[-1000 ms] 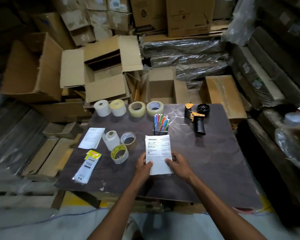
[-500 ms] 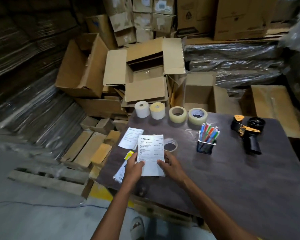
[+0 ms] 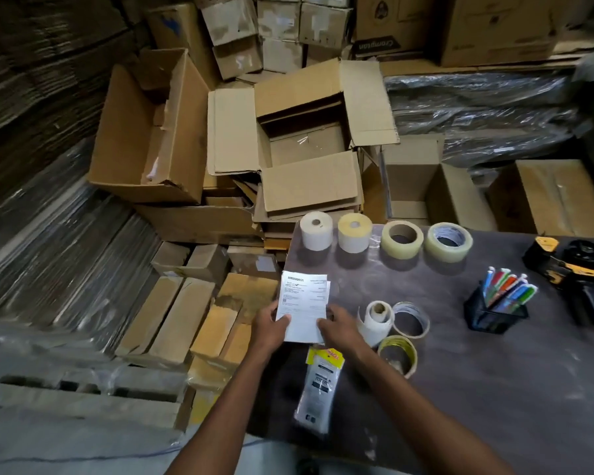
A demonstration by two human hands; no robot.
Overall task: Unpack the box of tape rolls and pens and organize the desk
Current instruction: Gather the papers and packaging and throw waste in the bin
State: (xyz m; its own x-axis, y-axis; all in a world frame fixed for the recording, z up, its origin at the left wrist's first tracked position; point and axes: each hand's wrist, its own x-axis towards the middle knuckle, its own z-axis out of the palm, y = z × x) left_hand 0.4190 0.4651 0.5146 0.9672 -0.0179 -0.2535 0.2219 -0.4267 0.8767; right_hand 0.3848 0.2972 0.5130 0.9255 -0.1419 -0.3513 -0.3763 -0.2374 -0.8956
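Note:
Both hands hold a white printed invoice sheet (image 3: 302, 303) over the dark desk's (image 3: 494, 389) left edge, on top of a second sheet that peeks out behind it. My left hand (image 3: 270, 329) pinches its lower left corner, and my right hand (image 3: 338, 329) grips its lower right edge. Four rolls line the back edge: a white label roll (image 3: 316, 230), a yellowish label roll (image 3: 354, 232) and two clear tape rolls (image 3: 402, 238) (image 3: 449, 241). Three more rolls (image 3: 379, 318) (image 3: 410, 318) (image 3: 398, 354) cluster right of my right hand. A black mesh pen holder (image 3: 494, 308) holds several coloured pens.
A plastic packet with a yellow header (image 3: 319, 385) lies below the sheet. A black and yellow tape dispenser (image 3: 573, 279) sits at the desk's right. Open cardboard boxes (image 3: 309, 138) and flat stacks (image 3: 172, 317) crowd the floor left of and behind the desk.
The invoice sheet has travelled left across the desk in both hands, from in front of the pen holder to above the other sheet at the left edge. The camera has turned left.

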